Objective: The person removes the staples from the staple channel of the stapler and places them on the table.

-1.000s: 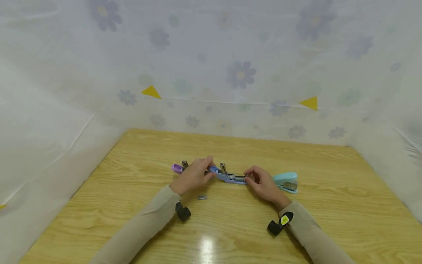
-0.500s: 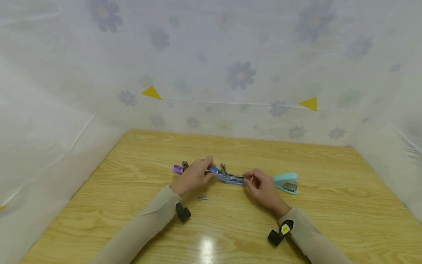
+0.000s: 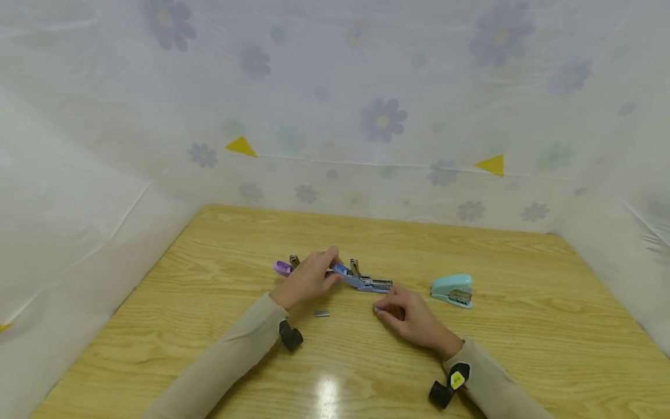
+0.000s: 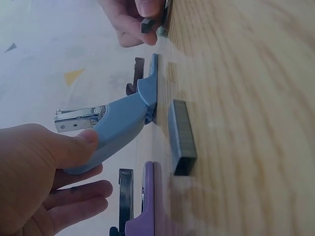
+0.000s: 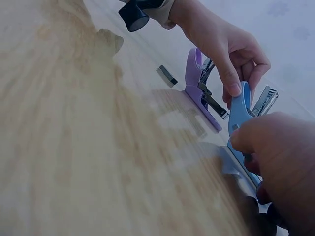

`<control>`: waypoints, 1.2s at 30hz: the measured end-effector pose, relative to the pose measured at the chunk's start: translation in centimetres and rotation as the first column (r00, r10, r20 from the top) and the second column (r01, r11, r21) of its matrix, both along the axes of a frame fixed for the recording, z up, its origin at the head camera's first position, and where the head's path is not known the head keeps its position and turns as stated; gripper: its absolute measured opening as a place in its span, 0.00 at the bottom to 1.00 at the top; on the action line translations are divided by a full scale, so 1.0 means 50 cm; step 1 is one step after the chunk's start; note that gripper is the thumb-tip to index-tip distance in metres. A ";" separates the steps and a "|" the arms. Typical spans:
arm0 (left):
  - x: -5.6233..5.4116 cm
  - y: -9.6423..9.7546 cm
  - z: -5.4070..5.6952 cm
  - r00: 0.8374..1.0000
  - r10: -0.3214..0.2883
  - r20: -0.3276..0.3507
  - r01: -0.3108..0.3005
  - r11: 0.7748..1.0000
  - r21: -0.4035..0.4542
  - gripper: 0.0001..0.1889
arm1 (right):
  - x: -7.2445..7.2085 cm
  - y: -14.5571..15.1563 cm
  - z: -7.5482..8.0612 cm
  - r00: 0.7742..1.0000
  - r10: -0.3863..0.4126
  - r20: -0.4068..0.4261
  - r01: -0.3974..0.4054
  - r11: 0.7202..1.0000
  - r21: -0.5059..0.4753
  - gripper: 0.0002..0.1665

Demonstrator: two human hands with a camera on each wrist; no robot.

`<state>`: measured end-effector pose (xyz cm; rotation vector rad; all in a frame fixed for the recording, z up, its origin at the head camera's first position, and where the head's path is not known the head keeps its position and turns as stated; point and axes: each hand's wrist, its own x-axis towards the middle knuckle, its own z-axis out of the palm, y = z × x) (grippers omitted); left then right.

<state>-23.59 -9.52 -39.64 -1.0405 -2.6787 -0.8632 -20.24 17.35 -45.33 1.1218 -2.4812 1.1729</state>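
Observation:
My left hand (image 3: pixel 310 279) pinches the raised cover of an opened blue stapler (image 4: pixel 123 118) between thumb and fingers. The stapler's base lies on the table, its staple channel laid bare. Just in front of its tip, my right hand (image 3: pixel 413 317) pinches a short piece of staple strip (image 4: pixel 147 25) a little above the wood. In the right wrist view the fingertips of that hand are partly hidden behind its back. A longer staple strip (image 4: pixel 182 137) lies on the table in front of the blue stapler.
An opened purple stapler (image 3: pixel 282 267) lies left of the blue one, partly behind my left hand. Off to the right stands a closed teal stapler (image 3: pixel 452 288). Patterned sheeting (image 3: pixel 335 105) walls in the wooden table (image 3: pixel 523 326).
My right hand has drawn back from the tip of the blue stapler toward the near side, with a short staple strip in its fingers. My left hand has stayed where it was.

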 end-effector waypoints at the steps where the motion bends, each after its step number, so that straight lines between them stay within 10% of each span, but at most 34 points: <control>1: 0.000 -0.001 0.000 1.000 0.001 0.001 -0.001 1.000 0.002 0.09 | 0.000 0.000 -0.001 1.000 0.002 0.002 -0.002 1.000 0.010 0.09; 19: -0.007 0.035 0.009 0.999 0.033 0.018 -0.031 0.996 -0.079 0.15 | 0.009 0.028 -0.010 0.997 -0.051 -0.055 0.054 0.996 0.068 0.12; 29: 0.002 0.033 0.025 0.957 0.038 -0.288 -0.051 0.998 -0.037 0.17 | 0.002 0.021 -0.013 0.976 -0.064 -0.206 0.040 0.992 -0.120 0.17; 36: 0.006 0.074 0.037 0.930 -0.005 -0.367 -0.020 0.998 -0.064 0.14 | 0.016 0.050 0.011 0.935 -0.184 -0.304 0.115 0.966 -0.230 0.17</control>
